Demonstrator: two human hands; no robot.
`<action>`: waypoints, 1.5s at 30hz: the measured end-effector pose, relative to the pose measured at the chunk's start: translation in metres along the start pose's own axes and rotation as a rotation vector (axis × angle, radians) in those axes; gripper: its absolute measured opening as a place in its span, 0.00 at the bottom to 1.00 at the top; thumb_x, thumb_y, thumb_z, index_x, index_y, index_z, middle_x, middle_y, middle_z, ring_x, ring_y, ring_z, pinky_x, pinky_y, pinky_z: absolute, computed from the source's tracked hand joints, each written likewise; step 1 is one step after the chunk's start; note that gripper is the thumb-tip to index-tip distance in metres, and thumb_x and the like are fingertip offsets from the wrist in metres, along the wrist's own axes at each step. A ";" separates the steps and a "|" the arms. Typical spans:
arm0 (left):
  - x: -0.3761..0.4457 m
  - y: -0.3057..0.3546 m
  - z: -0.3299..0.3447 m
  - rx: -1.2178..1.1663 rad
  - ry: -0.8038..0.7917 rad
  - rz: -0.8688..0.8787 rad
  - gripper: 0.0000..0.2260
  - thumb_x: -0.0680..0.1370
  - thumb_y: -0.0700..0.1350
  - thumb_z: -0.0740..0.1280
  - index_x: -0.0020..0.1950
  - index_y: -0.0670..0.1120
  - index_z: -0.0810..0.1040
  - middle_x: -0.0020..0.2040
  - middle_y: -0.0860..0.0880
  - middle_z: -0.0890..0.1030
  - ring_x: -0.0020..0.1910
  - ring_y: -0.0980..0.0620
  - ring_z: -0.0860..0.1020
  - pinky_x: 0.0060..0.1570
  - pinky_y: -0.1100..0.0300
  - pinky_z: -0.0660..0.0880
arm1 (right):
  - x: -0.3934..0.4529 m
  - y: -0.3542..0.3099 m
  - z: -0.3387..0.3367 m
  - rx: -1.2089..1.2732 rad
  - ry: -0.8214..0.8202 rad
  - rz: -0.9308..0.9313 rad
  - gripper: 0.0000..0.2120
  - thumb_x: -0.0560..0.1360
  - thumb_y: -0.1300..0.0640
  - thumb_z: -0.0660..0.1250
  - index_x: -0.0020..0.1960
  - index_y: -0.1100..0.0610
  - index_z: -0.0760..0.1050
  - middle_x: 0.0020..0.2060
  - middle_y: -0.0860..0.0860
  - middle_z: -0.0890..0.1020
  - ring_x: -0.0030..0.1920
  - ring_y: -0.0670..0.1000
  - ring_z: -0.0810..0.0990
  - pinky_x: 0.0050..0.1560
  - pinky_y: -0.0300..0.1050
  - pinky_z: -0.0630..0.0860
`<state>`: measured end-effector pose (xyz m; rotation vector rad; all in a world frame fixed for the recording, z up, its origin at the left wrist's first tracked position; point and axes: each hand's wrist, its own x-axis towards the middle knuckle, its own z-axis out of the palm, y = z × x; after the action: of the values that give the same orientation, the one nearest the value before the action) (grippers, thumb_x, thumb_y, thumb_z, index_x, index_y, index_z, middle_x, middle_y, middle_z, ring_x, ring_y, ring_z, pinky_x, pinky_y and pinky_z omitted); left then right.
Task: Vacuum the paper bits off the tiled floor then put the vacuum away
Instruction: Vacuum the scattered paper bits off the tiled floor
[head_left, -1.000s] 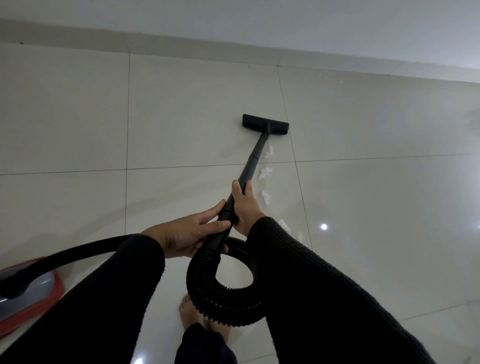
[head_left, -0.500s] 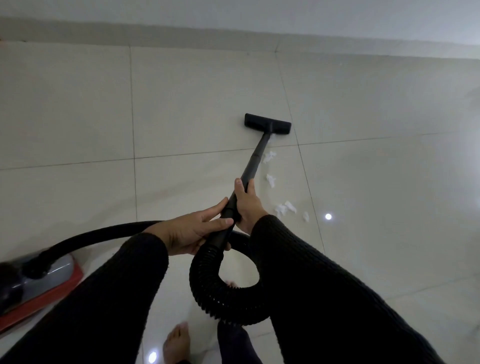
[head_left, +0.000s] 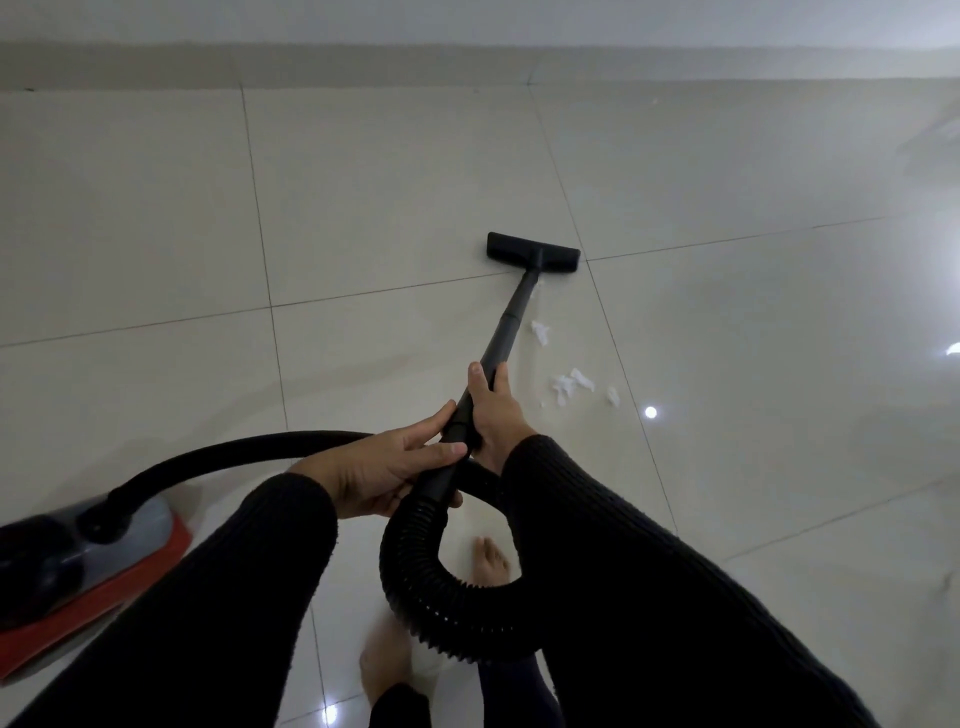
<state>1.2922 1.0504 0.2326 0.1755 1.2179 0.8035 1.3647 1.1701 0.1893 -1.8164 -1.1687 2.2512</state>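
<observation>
A black vacuum wand (head_left: 511, 317) slants away from me to a flat black floor head (head_left: 532, 252) resting on the pale tiled floor (head_left: 389, 182). My right hand (head_left: 493, 410) grips the wand's lower end. My left hand (head_left: 384, 467) holds the wand just below it, where the ribbed black hose (head_left: 415, 587) joins. White paper bits (head_left: 569, 387) lie right of the wand, with another scrap (head_left: 540, 332) nearer the head. The hose loops under my arms and runs left to the red and grey vacuum body (head_left: 98, 566).
A grey skirting and wall (head_left: 467, 57) run across the far side. My bare feet (head_left: 491, 564) stand on the tiles below the hose loop. Bright light spots reflect off the floor at the right (head_left: 650, 412).
The view has shifted: the vacuum body has come further into view at the left, my feet have stepped, and the paper bits now lie further right of the wand.
</observation>
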 end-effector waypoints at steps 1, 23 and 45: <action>-0.002 -0.004 0.002 -0.002 -0.003 0.000 0.36 0.73 0.51 0.68 0.75 0.64 0.51 0.43 0.46 0.84 0.41 0.51 0.82 0.60 0.42 0.74 | -0.003 0.003 -0.001 -0.002 -0.004 -0.003 0.31 0.82 0.46 0.58 0.78 0.41 0.44 0.74 0.54 0.63 0.61 0.54 0.72 0.64 0.56 0.73; -0.007 -0.087 0.099 -0.117 0.048 0.048 0.35 0.75 0.51 0.66 0.75 0.63 0.51 0.50 0.40 0.79 0.44 0.48 0.79 0.56 0.44 0.75 | -0.045 0.072 -0.078 -0.099 -0.052 0.017 0.31 0.82 0.45 0.57 0.78 0.41 0.44 0.73 0.53 0.64 0.62 0.55 0.73 0.54 0.51 0.77; -0.040 -0.163 0.147 -0.105 0.019 0.054 0.36 0.73 0.51 0.67 0.75 0.62 0.51 0.52 0.43 0.79 0.43 0.50 0.81 0.52 0.46 0.77 | -0.105 0.145 -0.110 -0.071 -0.031 0.000 0.31 0.82 0.46 0.58 0.79 0.42 0.45 0.73 0.53 0.64 0.57 0.53 0.72 0.61 0.54 0.75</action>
<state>1.4914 0.9502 0.2316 0.1159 1.1900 0.9160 1.5526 1.0764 0.1915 -1.8113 -1.2704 2.2740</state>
